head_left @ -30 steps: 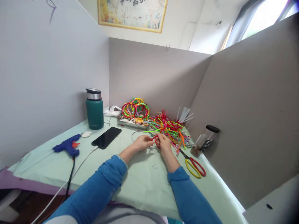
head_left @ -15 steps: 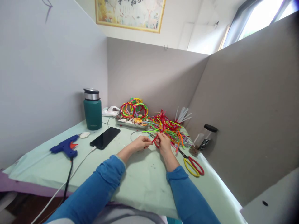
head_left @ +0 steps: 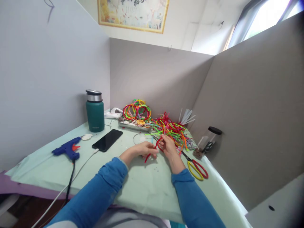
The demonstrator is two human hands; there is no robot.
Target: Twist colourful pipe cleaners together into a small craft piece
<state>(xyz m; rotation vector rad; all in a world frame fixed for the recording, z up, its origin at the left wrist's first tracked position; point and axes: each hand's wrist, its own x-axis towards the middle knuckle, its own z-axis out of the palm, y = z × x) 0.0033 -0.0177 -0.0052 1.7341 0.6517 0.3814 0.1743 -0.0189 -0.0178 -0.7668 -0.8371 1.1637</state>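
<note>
A red fuzzy stem [head_left: 147, 157] runs between my two hands over the pale green table cover. My left hand [head_left: 147, 149] has its fingers bent around the stem, one end of which sticks out below them. Close by on the right, my right hand [head_left: 168, 145] pinches the upper part of the red stem between thumb and fingers. Just behind the hands is a tangled pile of colourful fuzzy stems [head_left: 175, 128]. Scissors [head_left: 198, 169] with yellow and red handles lie right of my right hand.
A metal tray [head_left: 133, 126] holds scraps and colourful rings [head_left: 136, 111]. On the left are a green bottle [head_left: 95, 115], a black phone [head_left: 107, 140] and a blue glue gun [head_left: 67, 148] with cables. A clear jar [head_left: 210, 141] stands at the right edge; grey partitions surround the table.
My left hand has moved slightly right and down, its fingers less tightly pinched. A red stem end now shows below it. My right hand has shifted slightly right.
</note>
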